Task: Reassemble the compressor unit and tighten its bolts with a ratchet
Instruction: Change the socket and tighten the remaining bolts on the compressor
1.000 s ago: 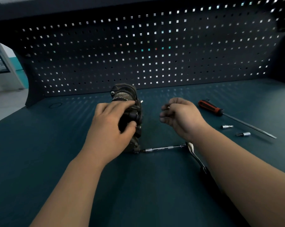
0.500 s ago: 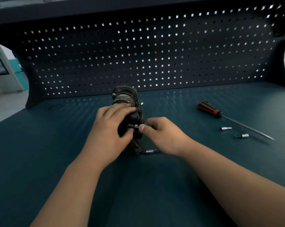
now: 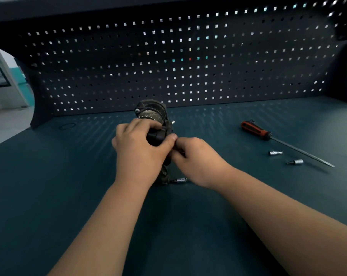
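- While my left hand point(image 3: 140, 154) wraps over the dark, grimy metal compressor unit point(image 3: 151, 113), with fingers curled across its front and thumb pressed to its right side, the unit stands upright on the dark teal workbench top point(image 3: 65, 196). It sits around mid-bench, in front of the black perforated pegboard point(image 3: 188, 66).
- My right hand point(image 3: 198, 159) comes in from the right. Its fingertips are bunched together against the unit's right flank, just beside my left thumb.
- Whether those fingertips pinch anything I cannot tell, since my own knuckles hide the spot.
- A small silver bolt end point(image 3: 172, 122) pokes out of the unit's right side higher up, apart from both hands.
- At the foot of the unit a slim chrome socket extension point(image 3: 180, 180) lies flat on the bench with its dark tip at the unit's base. Its other end runs under my right wrist, out of sight.
- Well off to the right lies a long flat-blade screwdriver with an orange-and-black handle point(image 3: 256, 130). The handle is toward the pegboard and the thin steel shaft slants right and toward me.
- A short silver socket bit point(image 3: 275, 152) lies near that shaft on my side.
- A second socket bit point(image 3: 296, 161) lies near the first, not touching it.
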A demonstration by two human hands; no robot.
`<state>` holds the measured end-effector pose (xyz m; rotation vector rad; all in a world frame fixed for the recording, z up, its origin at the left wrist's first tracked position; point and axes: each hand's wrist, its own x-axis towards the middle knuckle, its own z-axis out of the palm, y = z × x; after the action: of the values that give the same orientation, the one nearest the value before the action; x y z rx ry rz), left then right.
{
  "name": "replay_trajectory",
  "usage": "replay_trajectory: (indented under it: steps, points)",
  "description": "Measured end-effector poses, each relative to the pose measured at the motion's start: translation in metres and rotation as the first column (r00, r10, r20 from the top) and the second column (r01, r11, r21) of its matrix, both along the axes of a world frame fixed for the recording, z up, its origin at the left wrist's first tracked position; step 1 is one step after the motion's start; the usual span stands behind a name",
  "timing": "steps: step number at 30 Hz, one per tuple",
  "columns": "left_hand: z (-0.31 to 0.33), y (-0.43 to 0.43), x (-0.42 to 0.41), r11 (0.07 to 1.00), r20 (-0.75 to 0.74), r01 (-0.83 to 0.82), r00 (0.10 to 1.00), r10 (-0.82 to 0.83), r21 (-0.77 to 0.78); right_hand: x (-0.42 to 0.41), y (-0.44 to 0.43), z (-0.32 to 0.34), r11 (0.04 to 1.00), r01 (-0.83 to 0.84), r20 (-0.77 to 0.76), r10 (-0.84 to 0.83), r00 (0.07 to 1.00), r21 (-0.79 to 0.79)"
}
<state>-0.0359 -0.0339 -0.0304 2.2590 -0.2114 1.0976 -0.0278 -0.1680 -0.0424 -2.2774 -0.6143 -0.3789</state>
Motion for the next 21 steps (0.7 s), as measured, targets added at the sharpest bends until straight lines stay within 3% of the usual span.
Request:
replay_trajectory:
  steps: [6,11,18,21]
  points:
    - [-0.002,0.005,0.001,0.999,-0.006,0.046,0.999,-0.046,-0.009,0.002,0.002,-0.011,0.988,-0.007,0.056,-0.001,0.998,0.157]
    - [-0.002,0.005,0.001,0.999,-0.010,0.042,0.999,-0.042,-0.010,0.006,-0.003,-0.009,0.964,-0.030,-0.310,0.114,0.944,0.265]
    - [-0.002,0.006,0.001,0.999,-0.009,0.049,0.999,-0.049,-0.007,0.011,-0.004,-0.011,0.953,-0.023,-0.198,0.086,0.976,0.303]
    - [-0.004,0.006,0.001,0.999,0.000,0.053,0.999,-0.053,-0.002,0.014,-0.008,-0.014,0.946,0.009,-0.224,0.068,0.972,0.325]
